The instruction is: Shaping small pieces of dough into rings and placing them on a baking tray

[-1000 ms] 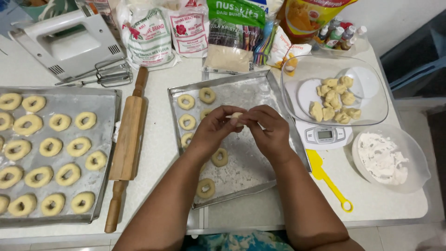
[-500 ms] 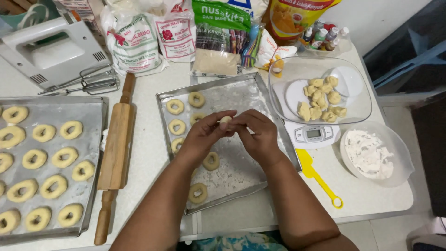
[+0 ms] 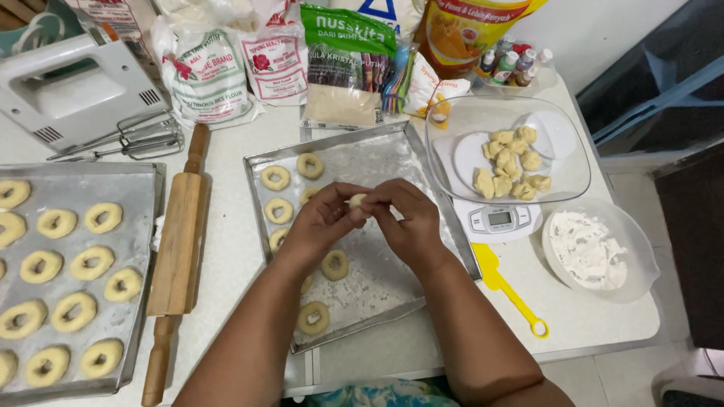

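We see two hands meeting over the middle tray (image 3: 445,226), the left hand (image 3: 320,222) and the right hand (image 3: 407,218) both pinching one small dough piece (image 3: 356,200) between their fingertips, held just above the floured metal. On that tray we count six dough rings in plain view – the nearest ring (image 3: 312,317) by the front edge – and perhaps one or two more hidden under the left arm. To the left lies one wooden rolling pin (image 3: 177,249), and beyond it a second tray (image 3: 143,181) carrying eleven rings that show, some cut by the frame. To the right sit one yellow scraper (image 3: 505,290), one bowl of white flour (image 3: 596,252), and one clear bowl of dough lumps (image 3: 509,162) – roughly ten – on a small scale (image 3: 498,220). Farthest off stand one white hand mixer (image 3: 72,87), two beaters (image 3: 143,136), and a row of flour and sugar bags (image 3: 271,64).
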